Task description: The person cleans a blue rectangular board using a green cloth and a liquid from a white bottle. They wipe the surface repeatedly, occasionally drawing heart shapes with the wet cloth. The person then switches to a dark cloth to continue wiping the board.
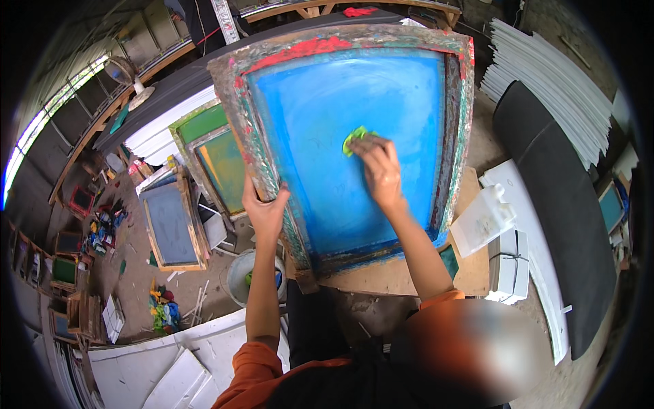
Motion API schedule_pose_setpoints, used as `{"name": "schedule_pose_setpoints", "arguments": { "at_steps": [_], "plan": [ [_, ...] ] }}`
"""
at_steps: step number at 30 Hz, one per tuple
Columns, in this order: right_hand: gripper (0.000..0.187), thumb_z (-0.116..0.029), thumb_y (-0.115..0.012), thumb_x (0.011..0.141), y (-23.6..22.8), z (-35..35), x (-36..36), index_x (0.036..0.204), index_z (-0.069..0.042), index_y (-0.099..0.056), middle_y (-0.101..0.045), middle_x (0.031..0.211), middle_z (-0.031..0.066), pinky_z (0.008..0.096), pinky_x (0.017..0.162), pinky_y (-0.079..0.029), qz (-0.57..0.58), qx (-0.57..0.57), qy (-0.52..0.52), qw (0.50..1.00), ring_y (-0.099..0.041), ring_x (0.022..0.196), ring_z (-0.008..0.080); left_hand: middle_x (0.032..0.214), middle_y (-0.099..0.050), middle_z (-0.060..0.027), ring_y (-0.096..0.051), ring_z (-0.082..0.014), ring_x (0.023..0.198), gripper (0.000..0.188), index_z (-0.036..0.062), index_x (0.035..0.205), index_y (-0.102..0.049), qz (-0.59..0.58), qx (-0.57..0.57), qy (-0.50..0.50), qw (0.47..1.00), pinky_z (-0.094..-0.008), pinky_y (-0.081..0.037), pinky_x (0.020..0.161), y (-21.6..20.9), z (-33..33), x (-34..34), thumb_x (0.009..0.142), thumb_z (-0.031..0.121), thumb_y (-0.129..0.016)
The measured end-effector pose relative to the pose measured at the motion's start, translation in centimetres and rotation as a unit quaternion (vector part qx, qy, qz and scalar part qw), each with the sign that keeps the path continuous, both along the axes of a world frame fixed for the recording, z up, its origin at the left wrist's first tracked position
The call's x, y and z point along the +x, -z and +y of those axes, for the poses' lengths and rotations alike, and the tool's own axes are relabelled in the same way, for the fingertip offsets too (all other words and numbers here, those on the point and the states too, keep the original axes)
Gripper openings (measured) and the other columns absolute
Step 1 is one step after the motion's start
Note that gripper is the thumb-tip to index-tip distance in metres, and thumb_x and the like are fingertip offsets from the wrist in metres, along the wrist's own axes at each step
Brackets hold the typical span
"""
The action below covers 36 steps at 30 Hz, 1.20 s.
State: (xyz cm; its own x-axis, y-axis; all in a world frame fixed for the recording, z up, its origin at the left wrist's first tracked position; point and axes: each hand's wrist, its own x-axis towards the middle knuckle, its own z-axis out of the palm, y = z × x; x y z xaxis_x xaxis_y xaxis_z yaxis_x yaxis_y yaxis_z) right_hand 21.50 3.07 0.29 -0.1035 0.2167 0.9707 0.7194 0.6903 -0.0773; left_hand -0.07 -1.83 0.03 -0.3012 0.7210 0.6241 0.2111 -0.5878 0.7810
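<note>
Right hand (pixel 382 172) pinches the green cloth (pixel 354 141) at its upper left, mid-picture against the blue screen (pixel 320 194), while the left hand (pixel 264 210) clasps the screen's left edge!

Workshop: paint-smeared screen frames (pixel 320 184), stacked sheets (pixel 548 92)

Soft daylight, glaring window strip (pixel 30 131) at left, sheen on blue screen (pixel 337 187), blurred patch (pixel 477 347) lower right, dark bent edges

No text or numbers seem legible, the view's edges being dim.
</note>
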Motion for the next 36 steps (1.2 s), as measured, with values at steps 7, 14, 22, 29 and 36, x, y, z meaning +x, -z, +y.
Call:
{"name": "schedule_pose_setpoints", "arguments": {
  "at_steps": [7,14,22,29,36],
  "plan": [
    [0.036,0.012,-0.059,0.064,1.8,-0.7,-0.5,0.095,-0.005,-0.068,-0.064,0.098,0.0067,0.0357,0.085,-0.048,0.033,-0.012,0.0,0.999,-0.057,0.095,0.0254,0.1,-0.057,-0.0081,-0.053,-0.0146,0.086,0.055,-0.0063,0.122,-0.045,0.007,0.017,-0.005,1.0,-0.028,-0.044,0.079,0.1,0.1,0.2,0.07,-0.002,-0.062],
    [0.039,0.011,-0.06,0.062,-0.4,0.2,0.0,0.097,-0.005,-0.067,-0.063,0.098,0.0049,0.0339,0.081,-0.051,0.048,0.012,0.043,0.998,-0.056,0.095,0.0258,0.101,-0.057,-0.0084,-0.053,-0.0146,0.086,0.054,-0.0064,0.121,-0.046,0.006,0.01,-0.016,1.0,-0.0276,-0.043,0.079,0.1,0.0,0.2,0.07,-0.001,-0.063],
    [0.042,0.004,-0.053,0.069,-0.7,0.7,3.0,0.108,-0.007,-0.062,-0.061,0.107,0.008,0.038,0.09,-0.045,-0.002,0.012,0.038,0.999,-0.054,0.102,0.0284,0.099,-0.057,-0.0082,-0.054,-0.0144,0.085,0.053,-0.0063,0.12,-0.046,0.013,0.016,-0.018,1.0,-0.0278,-0.044,0.079,-0.3,-0.2,0.3,0.07,-0.001,-0.063],
    [0.053,0.015,-0.049,0.066,-2.0,1.1,0.5,0.116,-0.002,-0.056,-0.053,0.124,0.0132,0.0399,0.097,-0.04,0.091,-0.009,0.087,0.992,-0.047,0.113,0.0347,0.098,-0.057,-0.0083,-0.054,-0.0145,0.085,0.05,-0.0055,0.117,-0.048,0.004,0.004,-0.005,1.0,-0.0279,-0.044,0.078,0.0,-0.4,0.3,0.069,-0.002,-0.062],
    [0.056,0.007,-0.051,0.07,-2.8,1.8,-0.3,0.125,-0.004,-0.051,-0.05,0.129,0.0096,0.0353,0.1,-0.041,-0.089,-0.022,-0.023,0.995,-0.044,0.12,0.0305,0.097,-0.058,-0.0078,-0.053,-0.0143,0.084,0.052,-0.0059,0.118,-0.047,0.017,0.026,-0.015,0.999,-0.0277,-0.044,0.078,-0.1,-0.1,0.2,0.069,-0.002,-0.062]
  ]
}}
